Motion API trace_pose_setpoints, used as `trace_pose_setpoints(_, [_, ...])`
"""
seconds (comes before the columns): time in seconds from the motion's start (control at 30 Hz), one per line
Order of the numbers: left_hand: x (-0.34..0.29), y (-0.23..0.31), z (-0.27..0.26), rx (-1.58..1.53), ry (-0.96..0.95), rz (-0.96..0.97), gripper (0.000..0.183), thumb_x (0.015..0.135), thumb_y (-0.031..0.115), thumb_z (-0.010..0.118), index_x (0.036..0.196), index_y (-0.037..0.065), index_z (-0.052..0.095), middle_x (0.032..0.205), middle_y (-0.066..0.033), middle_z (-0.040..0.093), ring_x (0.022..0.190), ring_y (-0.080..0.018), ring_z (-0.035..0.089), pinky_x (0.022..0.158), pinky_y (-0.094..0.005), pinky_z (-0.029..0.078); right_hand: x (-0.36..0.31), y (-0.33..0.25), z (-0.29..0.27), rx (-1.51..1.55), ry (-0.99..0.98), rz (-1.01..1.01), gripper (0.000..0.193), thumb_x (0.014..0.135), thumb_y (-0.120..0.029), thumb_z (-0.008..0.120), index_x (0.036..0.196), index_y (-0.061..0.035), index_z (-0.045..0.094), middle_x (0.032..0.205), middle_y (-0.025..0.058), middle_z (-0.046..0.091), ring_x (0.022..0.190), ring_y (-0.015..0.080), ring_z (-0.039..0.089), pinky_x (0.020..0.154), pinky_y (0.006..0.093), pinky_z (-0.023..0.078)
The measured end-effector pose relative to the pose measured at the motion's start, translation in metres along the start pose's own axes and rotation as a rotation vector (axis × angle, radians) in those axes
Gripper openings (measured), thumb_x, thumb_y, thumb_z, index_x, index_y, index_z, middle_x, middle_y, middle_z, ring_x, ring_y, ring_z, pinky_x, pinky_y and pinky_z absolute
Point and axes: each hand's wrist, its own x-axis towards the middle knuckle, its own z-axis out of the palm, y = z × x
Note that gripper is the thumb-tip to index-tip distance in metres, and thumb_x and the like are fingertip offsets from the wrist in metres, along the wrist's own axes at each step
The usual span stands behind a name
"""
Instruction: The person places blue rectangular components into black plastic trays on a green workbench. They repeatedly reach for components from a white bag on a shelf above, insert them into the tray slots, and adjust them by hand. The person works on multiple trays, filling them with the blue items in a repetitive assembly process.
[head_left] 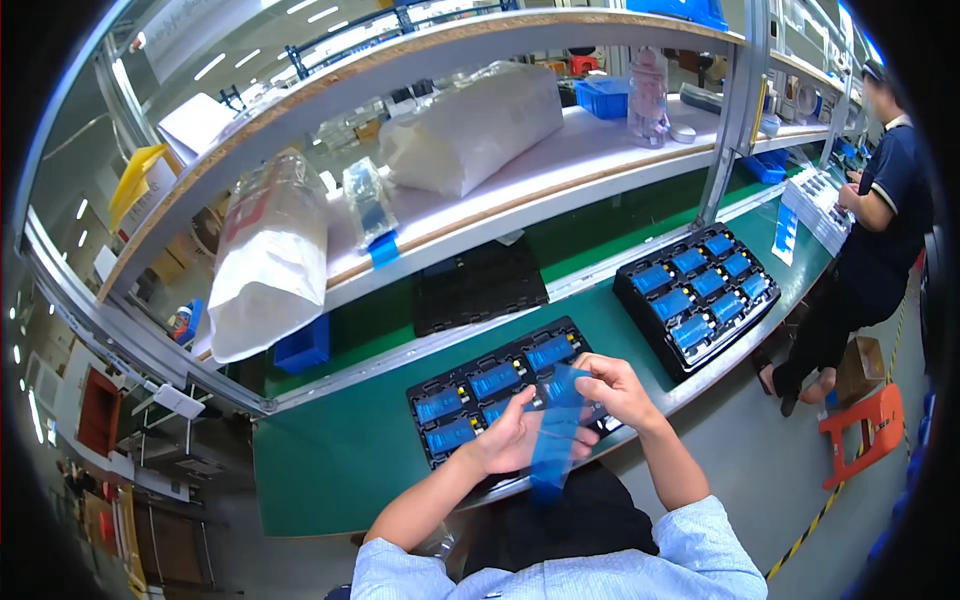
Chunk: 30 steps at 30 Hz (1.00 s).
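Note:
Between my two hands, over the near edge of the bench, hangs a strip of translucent blue film (552, 452). My right hand (618, 392) is closed, pinching the film's upper end between thumb and fingers. My left hand (505, 440) has its fingers behind the strip, showing through it, with the thumb on the near side; it appears to hold the film. Under and beyond the hands lies a black tray (470, 382) with several blue-faced flat parts (495, 378) in its pockets. My hands and the film hide the tray's near right part.
A second black tray (640, 318) of blue-faced parts sits to the right on the green bench (330, 455). Behind are an empty-looking dark tray (480, 290) and a shelf (600, 165) with white bags (270, 270). A co-worker (875, 220) stands far right near a red stool (865, 435).

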Motion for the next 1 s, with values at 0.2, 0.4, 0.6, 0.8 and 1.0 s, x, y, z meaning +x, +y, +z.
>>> trace_pose_setpoints(0.2, [-0.021,-0.021,-0.002,0.294,0.255,-0.129,0.043,0.097,0.021,0.052,0.133,-0.001,0.046,0.123,-0.0107,0.058,0.115,-0.0184,0.054,0.103,-0.0342,0.039,-0.038,0.011,-0.020,-0.019,-0.002,-0.131,0.023,0.089,-0.018,0.060,0.077,0.0024,0.060,0.086,0.0100,0.060,0.076,0.0150,0.055,0.069,0.0291,0.046])
trace_pose_setpoints(0.4, [0.002,-0.048,0.007,0.008,-0.088,-0.200,0.063,0.096,0.033,0.054,0.142,-0.005,0.033,0.132,-0.0188,0.052,0.126,-0.0259,0.048,0.110,-0.0382,0.032,-0.048,0.018,-0.012,-0.001,-0.114,-0.259,0.016,0.088,-0.012,0.060,0.083,0.0030,0.062,0.093,0.0127,0.061,0.084,0.0211,0.057,0.075,0.0330,0.045])
trace_pose_setpoints(0.6, [-0.015,-0.058,0.021,0.203,0.450,-0.056,0.028,0.092,0.020,0.065,0.111,0.003,0.055,0.091,-0.0046,0.059,0.082,-0.0167,0.063,0.082,-0.0302,0.052,-0.063,0.029,-0.011,0.076,0.055,-0.118,0.014,0.090,-0.008,0.058,0.099,0.0018,0.062,0.098,0.0108,0.062,0.094,0.0217,0.059,0.084,0.0334,0.047])
trace_pose_setpoints(0.8, [-0.037,-0.061,0.047,1.305,0.832,0.215,0.018,0.090,0.013,0.066,0.102,0.000,0.063,0.091,-0.0071,0.067,0.078,-0.0098,0.063,0.070,-0.0243,0.050,-0.114,0.052,-0.004,0.509,-0.327,0.522,0.026,0.094,-0.005,0.054,0.120,0.0021,0.056,0.106,0.0114,0.063,0.100,0.0199,0.062,0.083,0.0297,0.049])
trace_pose_setpoints(1.0, [-0.040,-0.075,0.031,1.185,0.735,0.088,0.018,0.090,0.010,0.064,0.105,-0.001,0.064,0.089,-0.0078,0.069,0.079,-0.0104,0.064,0.070,-0.0251,0.051,-0.117,0.052,0.020,0.336,-0.389,0.538,0.026,0.094,-0.011,0.060,0.117,0.0015,0.061,0.104,0.0077,0.066,0.093,0.0111,0.060,0.080,0.0264,0.049])
